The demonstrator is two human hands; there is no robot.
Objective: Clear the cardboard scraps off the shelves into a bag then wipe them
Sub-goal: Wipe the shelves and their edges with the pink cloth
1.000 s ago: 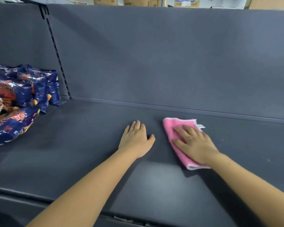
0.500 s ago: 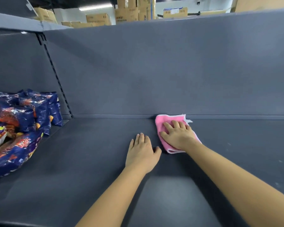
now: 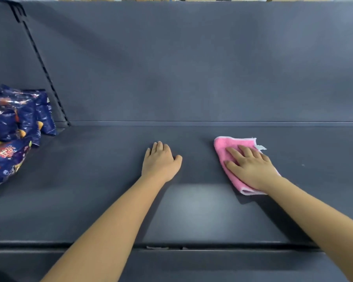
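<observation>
Snack bags [image 3: 8, 157]: print blurred, nothing legible.

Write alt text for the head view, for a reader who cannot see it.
A person's right hand presses a pink cloth flat on a dark grey shelf; the left hand rests flat beside it. Blue snack bags lie at the shelf's left end.

The shelf [image 3: 192, 210] is dark grey and flat, with a bright patch of light on it. A pink cloth [image 3: 222, 147] lies flat on the shelf, and the right hand [image 3: 251, 167] presses down on it with straight fingers. To the left of that hand, a little way off, the left hand [image 3: 161, 161] rests flat on the bare shelf. Far off to the left of both, shiny blue snack bags [image 3: 12, 123] lie in a pile on the shelf.
</observation>
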